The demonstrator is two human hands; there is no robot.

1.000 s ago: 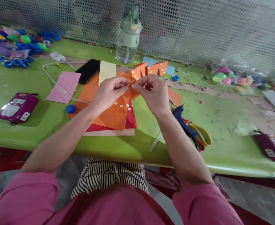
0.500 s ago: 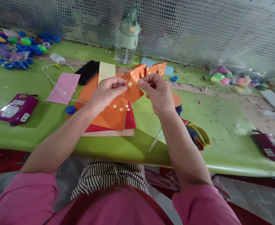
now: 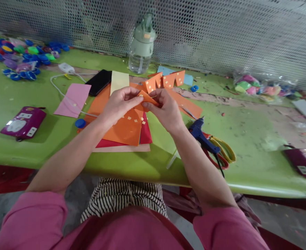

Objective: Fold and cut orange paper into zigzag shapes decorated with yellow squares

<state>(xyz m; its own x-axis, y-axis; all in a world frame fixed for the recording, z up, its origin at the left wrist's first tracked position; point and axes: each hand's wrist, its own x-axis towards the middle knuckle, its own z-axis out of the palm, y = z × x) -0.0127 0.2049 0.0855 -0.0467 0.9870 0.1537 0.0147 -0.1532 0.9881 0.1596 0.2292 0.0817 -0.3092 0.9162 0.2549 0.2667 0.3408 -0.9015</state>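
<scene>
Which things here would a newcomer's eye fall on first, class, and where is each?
Probably the orange paper piece at the centre, held between the left hand and right hand. Next, perhaps, the pale green bottle standing behind them, before the mesh panel. The heap of blue and bright-coloured pieces at the far left also stands out.

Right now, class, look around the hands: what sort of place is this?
Probably a craft workspace: orange card lies stacked on a green-topped table, with a hot glue gun and yellow-handled scissors beside the person's right arm.
</scene>
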